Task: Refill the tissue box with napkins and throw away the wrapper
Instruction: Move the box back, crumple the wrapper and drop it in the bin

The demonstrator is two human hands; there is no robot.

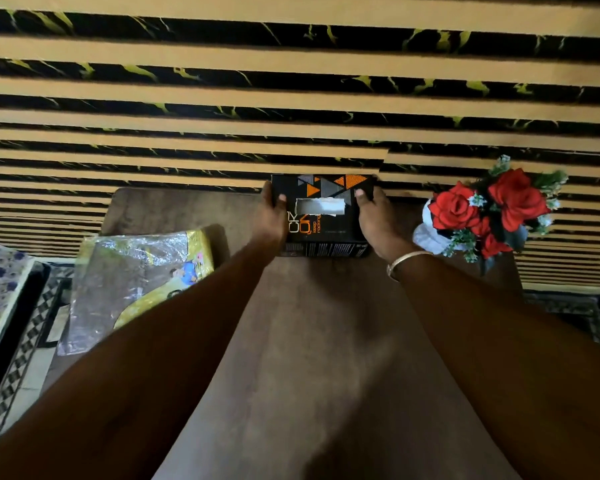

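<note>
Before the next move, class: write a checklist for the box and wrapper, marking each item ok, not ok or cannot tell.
1. Left hand and right hand grip the box ends: ok.
2. Napkin shows in the slot: ok.
3. Box full: cannot tell.
4. Wrapper thrown away: not ok, it lies on the table.
5. Flowers apart from right hand: ok.

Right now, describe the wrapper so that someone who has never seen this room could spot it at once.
Start at the brown table before the striped wall. The wrapper lies at its left edge, left of the black tissue box. It is the only crinkly, see-through plastic there, with a yellow border, unlike the dark box and the red flowers.
</note>
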